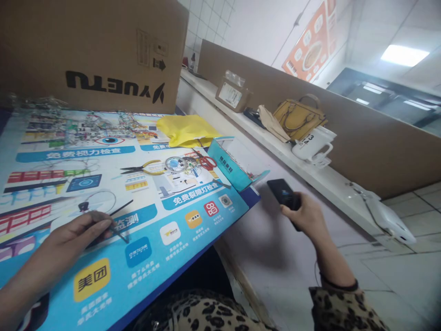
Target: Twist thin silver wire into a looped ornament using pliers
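Observation:
My left hand [84, 232] is closed over the printed blue table cover, gripping tweezers [120, 234] whose tips point toward the lower right. A thin dark stick [122, 208] shows beside its fingers. Away from the table's right edge, my right hand [301, 211] is wrapped round a dark phone [283, 194]. Yellow-handled pliers [148, 168] lie on the table, with a clear round roll [175, 164] next to them and red-handled scissors [207, 162] further right.
A large cardboard box [93, 50] stands at the table's back. Near the right edge are a yellow bag [188, 130] and a teal open box [230, 165]. A ledge holds a small carton [232, 95], a mustard handbag [299, 118] and white mugs [312, 145].

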Demonstrator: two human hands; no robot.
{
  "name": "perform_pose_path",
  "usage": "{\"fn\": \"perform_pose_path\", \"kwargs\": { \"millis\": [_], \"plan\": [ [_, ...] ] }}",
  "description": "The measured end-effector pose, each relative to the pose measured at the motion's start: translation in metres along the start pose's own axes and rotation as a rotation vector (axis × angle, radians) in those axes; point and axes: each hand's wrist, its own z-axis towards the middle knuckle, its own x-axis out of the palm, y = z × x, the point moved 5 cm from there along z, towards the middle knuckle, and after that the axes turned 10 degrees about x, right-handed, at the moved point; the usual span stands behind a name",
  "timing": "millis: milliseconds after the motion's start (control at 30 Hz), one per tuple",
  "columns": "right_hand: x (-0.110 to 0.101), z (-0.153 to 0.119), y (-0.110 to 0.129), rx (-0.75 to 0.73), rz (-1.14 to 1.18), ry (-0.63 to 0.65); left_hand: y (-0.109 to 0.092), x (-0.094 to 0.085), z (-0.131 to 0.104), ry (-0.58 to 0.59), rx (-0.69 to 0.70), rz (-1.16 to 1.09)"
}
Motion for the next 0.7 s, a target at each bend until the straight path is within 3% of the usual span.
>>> {"fn": "perform_pose_path", "kwargs": {
  "millis": [100, 233, 333, 500, 700],
  "plan": [
    [0.041, -0.021, 0.013, -0.007, -0.008, 0.081, -0.001, -0.001, 0.001, 0.005, 0.043, 0.013],
    [0.068, -0.039, 0.031, -0.1, 0.131, 0.092, -0.008, -0.001, -0.001, -0.011, 0.033, 0.028],
    [0.081, -0.05, 0.05, -0.176, 0.234, 0.153, -0.013, -0.001, -0.003, -0.02, -0.022, 0.01],
    [0.098, -0.061, 0.075, -0.163, 0.259, 0.17, -0.01, -0.001, -0.002, -0.006, -0.004, 0.02],
    [0.098, -0.064, 0.077, -0.085, 0.208, 0.21, -0.001, -0.001, 0.001, 0.013, 0.003, 0.018]
  ]
}}
